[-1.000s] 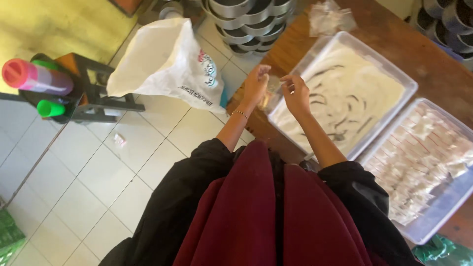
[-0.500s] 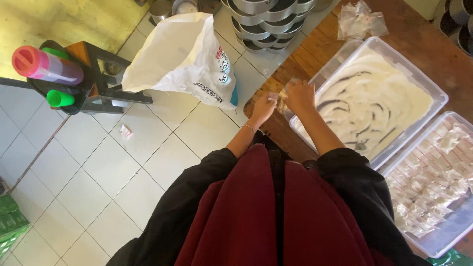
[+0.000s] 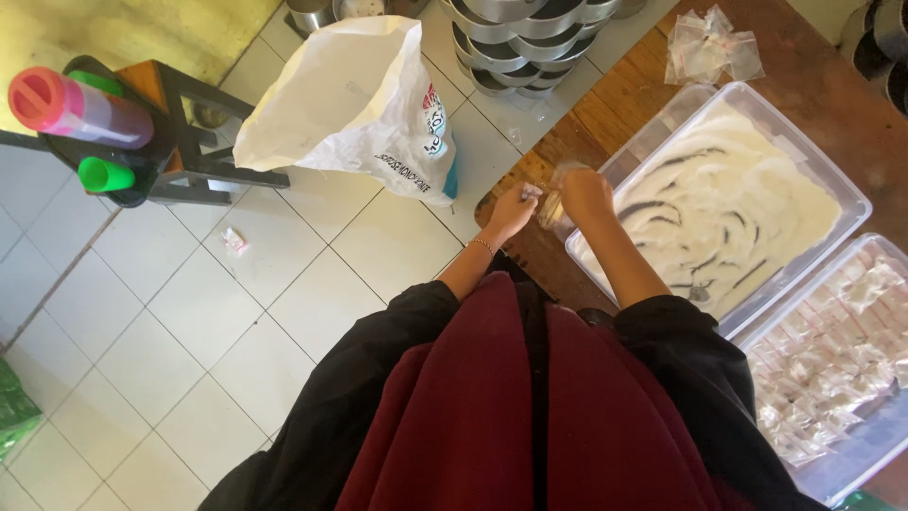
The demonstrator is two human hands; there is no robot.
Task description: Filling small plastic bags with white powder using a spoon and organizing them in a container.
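Small clear packet sits pinched between the left hand and right hand at the table's near-left corner, just left of the white powder tub, so I'd keep both pinches snug and level, no spills.

The small clear packet pinched between the left hand and the right hand is blurred, and its contents cannot be told. The fingers are partly hidden by it. The tray of small packets is cut off at the right edge, the stacked metal pans at the far edge. The near desk edge is hidden by the person's body.
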